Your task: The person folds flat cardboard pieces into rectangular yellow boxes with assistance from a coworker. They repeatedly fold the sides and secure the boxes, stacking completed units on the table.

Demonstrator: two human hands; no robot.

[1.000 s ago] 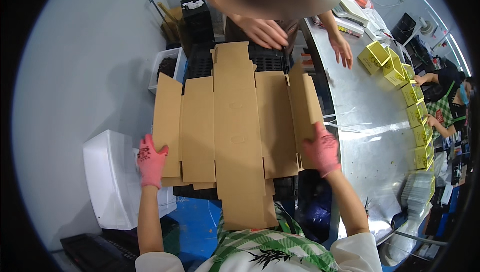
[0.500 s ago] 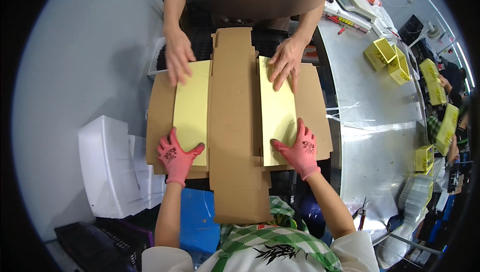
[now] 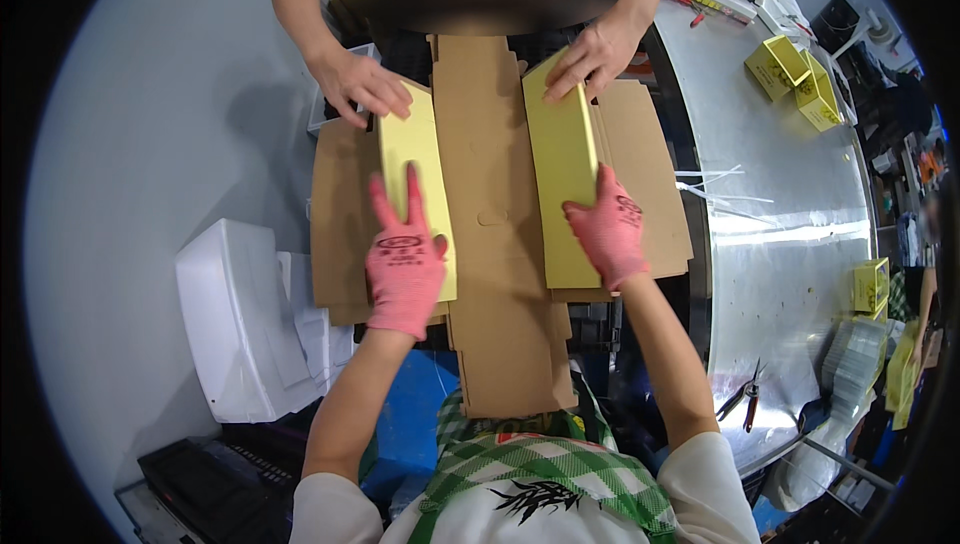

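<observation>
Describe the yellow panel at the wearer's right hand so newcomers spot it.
Find the big brown cardboard sheet mid-view, with its central strip. Beside that strip is a long yellow panel, the pink-gloved right hand at its lower right edge. Unlike its yellow twin, partly under the left hand, it's right of the strip.

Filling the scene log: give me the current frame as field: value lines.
left hand: pink glove, fingers spread over left yellow panel
right hand: pink glove, at right yellow panel's outer edge; grip unclear
co-worker's hands: bare, at panels' far ends
under panels: unfolded brown cardboard
right side: metal table, pliers, yellow boxes
left side: white box
</observation>
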